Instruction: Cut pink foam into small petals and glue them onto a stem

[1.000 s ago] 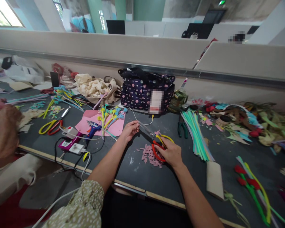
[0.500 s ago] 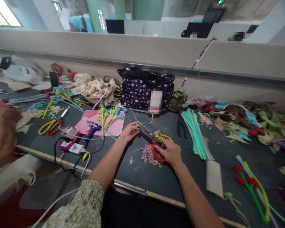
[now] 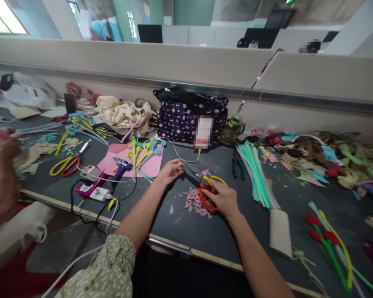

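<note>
At the far left a co-worker's hand (image 3: 1, 153) is busy over its own scraps, well apart from the rest. Moving right, a pink sheet (image 3: 112, 164) with a blue glue gun (image 3: 122, 167) on it lies just left of the person's left hand (image 3: 170, 169). That hand rests low over the tabletop (image 3: 177, 225), its fingers drawn together at the tips. Whether they pinch anything is too small to tell.

The scissors (image 3: 196, 174) begin just beside those fingertips. Their long axis runs on a slant, blade tips up and to the left toward the left hand, and the yellow and red loops down and to the right. The left hand is the nearer one to the cutting end, and the blades sit to its right, almost touching it.

The right hand (image 3: 225, 200) is clamped on the handle loops, fingers through them, so the scissors reach out up-left from it. A heap of pink scraps (image 3: 194, 203) lies on the tabletop under the handles, between the two hands. A bundle of green sticks (image 3: 256, 174) lies further right.
</note>
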Available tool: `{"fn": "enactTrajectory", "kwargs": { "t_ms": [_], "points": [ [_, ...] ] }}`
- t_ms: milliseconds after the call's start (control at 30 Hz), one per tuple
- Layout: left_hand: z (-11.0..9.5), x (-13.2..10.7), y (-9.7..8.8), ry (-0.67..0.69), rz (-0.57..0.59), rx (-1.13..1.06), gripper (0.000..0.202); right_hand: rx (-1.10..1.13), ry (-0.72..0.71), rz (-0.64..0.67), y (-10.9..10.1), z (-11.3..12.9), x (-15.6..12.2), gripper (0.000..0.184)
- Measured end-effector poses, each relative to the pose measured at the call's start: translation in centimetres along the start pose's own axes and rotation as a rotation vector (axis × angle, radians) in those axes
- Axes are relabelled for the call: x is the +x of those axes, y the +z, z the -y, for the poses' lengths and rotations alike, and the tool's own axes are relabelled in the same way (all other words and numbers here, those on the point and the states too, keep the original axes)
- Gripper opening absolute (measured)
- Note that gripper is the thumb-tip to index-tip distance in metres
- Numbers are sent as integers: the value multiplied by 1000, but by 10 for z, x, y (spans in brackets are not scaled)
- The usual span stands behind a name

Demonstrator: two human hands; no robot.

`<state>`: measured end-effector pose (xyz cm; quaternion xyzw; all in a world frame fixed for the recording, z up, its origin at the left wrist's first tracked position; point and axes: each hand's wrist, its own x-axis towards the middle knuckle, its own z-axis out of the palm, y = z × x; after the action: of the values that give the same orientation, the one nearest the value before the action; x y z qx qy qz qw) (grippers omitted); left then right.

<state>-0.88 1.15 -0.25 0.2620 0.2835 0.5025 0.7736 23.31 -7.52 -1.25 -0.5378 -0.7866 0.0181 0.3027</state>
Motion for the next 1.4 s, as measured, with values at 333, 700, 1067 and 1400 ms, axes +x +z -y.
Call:
{"fn": "enactTrajectory", "kwargs": {
  "t_ms": [333, 700, 1067, 1400],
  "points": [
    [1, 1, -1, -7, -4, -5, 26, 32, 11, 48, 2, -1, -1, 43],
    [-1, 2, -5, 15, 21, 17, 23, -119, 135, 60, -3, 6, 3, 49],
    [-2, 4, -4, 151, -141, 104, 27, -221, 112, 55, 0, 1, 2, 47],
    [4, -3, 11, 240, -168, 443, 15, -279, 43, 43, -6, 4, 2, 46]
  ]
}}
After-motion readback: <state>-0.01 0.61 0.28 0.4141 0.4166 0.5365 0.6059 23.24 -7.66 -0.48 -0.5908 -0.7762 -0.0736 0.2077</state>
